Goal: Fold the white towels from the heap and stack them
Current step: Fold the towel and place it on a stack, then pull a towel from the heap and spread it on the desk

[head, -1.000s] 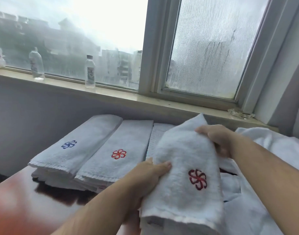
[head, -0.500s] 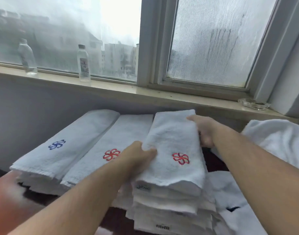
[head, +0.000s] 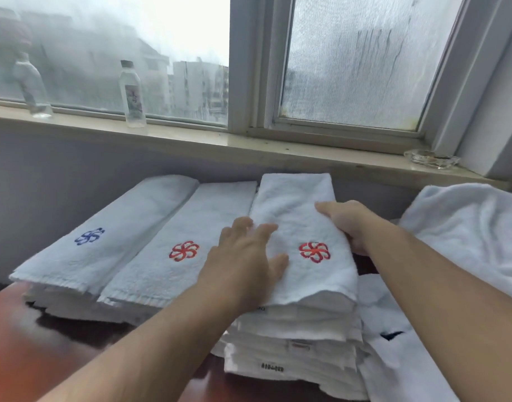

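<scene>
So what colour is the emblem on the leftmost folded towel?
Blue, a pinwheel emblem; clearest in the head view.

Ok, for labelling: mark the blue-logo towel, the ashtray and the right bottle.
blue-logo towel (head: 112, 227), head view, top face.
ashtray (head: 430, 160), head view, rim.
right bottle (head: 132, 97), head view, label.

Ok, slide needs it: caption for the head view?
Left hand rests flat on, right hand grips, a folded red-logo towel atop the rightmost towel stack.

txt: none legible | towel tag (head: 272, 367) blurred | bottle lbl (head: 132, 98) blurred
</scene>
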Available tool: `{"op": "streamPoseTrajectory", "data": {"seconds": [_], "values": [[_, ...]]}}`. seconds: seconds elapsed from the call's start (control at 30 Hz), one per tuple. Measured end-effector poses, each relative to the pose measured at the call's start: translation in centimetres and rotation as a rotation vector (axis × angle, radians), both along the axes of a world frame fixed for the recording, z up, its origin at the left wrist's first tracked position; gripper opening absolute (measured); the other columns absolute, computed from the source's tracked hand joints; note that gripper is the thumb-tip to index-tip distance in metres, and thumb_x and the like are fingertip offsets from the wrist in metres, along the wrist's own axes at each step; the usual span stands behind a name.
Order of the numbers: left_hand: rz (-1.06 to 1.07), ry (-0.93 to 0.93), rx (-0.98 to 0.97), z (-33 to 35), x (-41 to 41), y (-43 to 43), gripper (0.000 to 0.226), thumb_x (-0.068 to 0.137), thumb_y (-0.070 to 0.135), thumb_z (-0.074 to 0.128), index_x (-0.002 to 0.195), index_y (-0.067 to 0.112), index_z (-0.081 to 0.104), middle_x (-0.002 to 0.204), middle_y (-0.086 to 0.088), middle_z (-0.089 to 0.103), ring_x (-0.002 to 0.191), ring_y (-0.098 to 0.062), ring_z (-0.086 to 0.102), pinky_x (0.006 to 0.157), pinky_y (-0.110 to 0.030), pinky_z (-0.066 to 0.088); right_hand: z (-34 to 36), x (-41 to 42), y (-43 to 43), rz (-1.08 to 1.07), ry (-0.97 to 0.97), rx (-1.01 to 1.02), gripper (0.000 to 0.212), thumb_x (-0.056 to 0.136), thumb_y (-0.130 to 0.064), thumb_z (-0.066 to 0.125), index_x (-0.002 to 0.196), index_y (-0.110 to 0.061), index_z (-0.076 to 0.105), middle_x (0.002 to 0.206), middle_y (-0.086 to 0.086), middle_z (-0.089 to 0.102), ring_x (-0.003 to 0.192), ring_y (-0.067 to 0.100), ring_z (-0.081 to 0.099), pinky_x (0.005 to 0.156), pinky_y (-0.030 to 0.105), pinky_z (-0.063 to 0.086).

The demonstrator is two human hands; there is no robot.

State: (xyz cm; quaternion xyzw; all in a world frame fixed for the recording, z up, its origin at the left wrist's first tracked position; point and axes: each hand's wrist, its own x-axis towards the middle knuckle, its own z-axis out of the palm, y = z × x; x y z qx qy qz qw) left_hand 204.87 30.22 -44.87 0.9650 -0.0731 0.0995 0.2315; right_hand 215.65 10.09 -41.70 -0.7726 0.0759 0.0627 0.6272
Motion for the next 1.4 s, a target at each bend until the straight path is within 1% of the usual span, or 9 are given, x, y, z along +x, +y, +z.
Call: {"op": "streamPoseTrajectory", "data": {"seconds": [0.07,0.13,0.23,0.47,0.57,0.77,0.97,1.07,1.4], "values": [[-0.080,-0.067,0.112,-0.6,-0.3,0.0,0.051,0.099,0.059,0.035,0.147,0.043,0.030,0.161,0.007,0.013,0.144,-0.014,0.014,0.113,-0.040,0.022,-0.9,-2.0,-0.5,0.041,0.025,-0.002,0.032,0.098,-0.031,0.064,0.109,-0.002,0.071,0.098,0.014,0.078,0.089,0.036,0.076,0.087,0.053,0.060],[-0.151,-0.010,0.153,-1.5,-0.7,0.1,0.071,0.090,0.075,0.021,0.153,0.043,0.019,0.166,0.009,0.003,0.149,-0.009,0.002,0.118,-0.039,0.012,-1.9,-4.5,-1.4,0.117,0.032,0.025,0.035,0.097,-0.033,0.065,0.110,-0.001,0.072,0.101,0.015,0.078,0.095,0.035,0.075,0.095,0.053,0.056],[-0.170,0.070,0.128,-2.5,-1.1,0.8,0.106,0.067,0.094,0.009,0.157,0.041,0.000,0.166,0.016,-0.011,0.151,-0.004,-0.012,0.122,-0.034,0.000,-3.0,-8.2,-2.1,0.267,-0.002,-0.006,0.032,0.092,-0.034,0.071,0.112,-0.008,0.072,0.103,0.012,0.078,0.095,0.032,0.075,0.083,0.046,0.058],[-0.144,0.091,0.046,-3.4,-1.8,1.3,0.112,0.065,0.098,0.017,0.157,0.041,-0.006,0.165,0.018,-0.016,0.152,-0.007,-0.009,0.121,-0.032,-0.001,-4.7,-11.8,-1.7,-0.019,-0.278,-0.511,0.048,0.082,-0.066,0.069,0.107,-0.028,0.052,0.091,-0.014,0.067,0.079,0.000,0.062,0.060,0.018,0.042],[-0.123,0.075,-0.003,-3.7,-2.2,0.9,0.109,0.069,0.094,0.022,0.158,0.038,-0.004,0.166,0.015,-0.014,0.153,-0.008,-0.007,0.118,-0.027,-0.003,-4.0,-10.7,-1.8,-0.053,-0.366,-0.775,0.053,0.086,-0.067,0.061,0.122,-0.031,0.047,0.106,-0.012,0.053,0.092,0.008,0.055,0.072,0.027,0.041],[-0.104,0.030,-0.027,-3.9,-2.5,0.6,0.109,0.069,0.095,0.024,0.158,0.038,0.000,0.167,0.015,-0.010,0.153,-0.005,-0.003,0.121,-0.031,0.005,0.3,-5.1,0.5,0.173,-0.489,-0.931,0.055,0.102,-0.053,0.044,0.148,-0.022,0.046,0.157,0.004,0.036,0.144,0.022,0.035,0.117,0.043,0.031],[-0.080,0.014,-0.070,-4.6,-2.4,0.9,0.108,0.066,0.098,0.026,0.156,0.045,-0.002,0.164,0.025,-0.013,0.152,0.000,-0.001,0.121,-0.033,0.015,0.4,1.6,3.9,0.264,-0.174,-1.117,0.072,0.100,-0.067,0.028,0.161,-0.029,0.018,0.171,0.006,-0.003,0.156,0.032,-0.001,0.125,0.053,0.008],[-0.071,0.033,-0.086,-4.8,-1.8,1.2,0.108,0.065,0.099,0.026,0.155,0.047,-0.001,0.163,0.028,-0.013,0.151,0.001,0.002,0.122,-0.036,0.020,-1.5,3.3,4.3,0.263,-0.060,-1.044,0.072,0.101,-0.067,0.024,0.162,-0.032,0.007,0.169,0.005,-0.015,0.156,0.032,-0.008,0.126,0.051,0.002],[-0.061,0.060,-0.059,-5.0,-1.2,1.1,0.109,0.062,0.101,0.025,0.154,0.049,-0.001,0.161,0.031,-0.013,0.151,-0.001,0.005,0.121,-0.036,0.018,-3.2,4.5,3.2,0.249,-0.169,-0.853,0.064,0.106,-0.055,0.030,0.162,-0.033,0.011,0.170,0.004,-0.010,0.155,0.030,-0.013,0.126,0.048,-0.001]]}}
